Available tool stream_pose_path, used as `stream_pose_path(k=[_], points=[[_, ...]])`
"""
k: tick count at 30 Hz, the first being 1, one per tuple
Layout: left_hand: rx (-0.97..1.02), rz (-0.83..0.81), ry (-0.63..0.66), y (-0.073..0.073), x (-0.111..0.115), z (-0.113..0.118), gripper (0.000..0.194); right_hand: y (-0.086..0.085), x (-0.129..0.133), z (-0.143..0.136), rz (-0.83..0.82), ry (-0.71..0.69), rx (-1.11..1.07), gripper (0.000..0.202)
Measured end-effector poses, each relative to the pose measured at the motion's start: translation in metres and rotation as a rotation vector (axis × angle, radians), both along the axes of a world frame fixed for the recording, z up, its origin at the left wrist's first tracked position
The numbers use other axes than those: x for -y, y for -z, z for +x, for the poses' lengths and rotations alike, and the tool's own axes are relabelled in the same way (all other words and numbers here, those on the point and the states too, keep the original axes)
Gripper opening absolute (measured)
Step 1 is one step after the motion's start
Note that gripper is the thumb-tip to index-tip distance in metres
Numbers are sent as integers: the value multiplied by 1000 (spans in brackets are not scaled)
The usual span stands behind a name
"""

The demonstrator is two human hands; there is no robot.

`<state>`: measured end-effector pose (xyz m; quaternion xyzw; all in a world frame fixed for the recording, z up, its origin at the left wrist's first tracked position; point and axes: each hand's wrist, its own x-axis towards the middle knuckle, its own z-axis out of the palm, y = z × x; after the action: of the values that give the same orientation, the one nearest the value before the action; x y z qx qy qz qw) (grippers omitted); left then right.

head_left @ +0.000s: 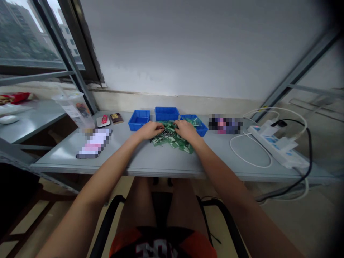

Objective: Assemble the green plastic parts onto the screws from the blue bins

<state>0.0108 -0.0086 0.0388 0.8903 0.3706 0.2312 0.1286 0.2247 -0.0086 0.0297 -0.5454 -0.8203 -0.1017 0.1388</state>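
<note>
A loose pile of small green-and-clear packets (184, 144), mixed with dark slim metallic pieces (168, 134), lies mid-table. My left hand (150, 130) reaches into the pile's left side, fingers bent and slightly apart. On the upper right of the pile rests my right hand (186, 129), its fingers curved down over the packets. I see nothing gripped in either hand, though the fingertips are partly hidden among the pieces. Behind the pile stand a left blue bin (139, 120), a middle blue bin (167, 114) and a right blue bin (202, 129) holding some green packets.
To the left are a phone (94, 143), a plastic drink cup (77, 110), a small white dish (103, 122) with a red item, and a dark card-like box (116, 118). On the right lie a blurred-out object (225, 124), a power strip (279, 147) and looping cables (233, 147).
</note>
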Motion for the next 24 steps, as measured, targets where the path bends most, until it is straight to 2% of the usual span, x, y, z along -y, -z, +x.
stream_pose_path(k=[5, 9, 11, 13, 19, 24], points=[[9, 27, 4, 1, -1, -1, 25, -4, -2, 2, 84, -39, -250, 25], [85, 77, -75, 3, -3, -1, 39, -12, -5, 0, 108, -135, -707, 18], [148, 94, -104, 3, -4, -1, 49, -14, -5, -2, 81, -198, -913, 14], [177, 107, -115, 2, -4, -1, 52, -14, -6, -4, 12, -255, -1050, 14], [160, 93, -44, -2, -2, 1, 23, -9, -8, -9, -208, -363, -1204, 21], [355, -28, 25, -5, 0, 5, 24, -8, -7, -10, -218, -317, -1237, 21]])
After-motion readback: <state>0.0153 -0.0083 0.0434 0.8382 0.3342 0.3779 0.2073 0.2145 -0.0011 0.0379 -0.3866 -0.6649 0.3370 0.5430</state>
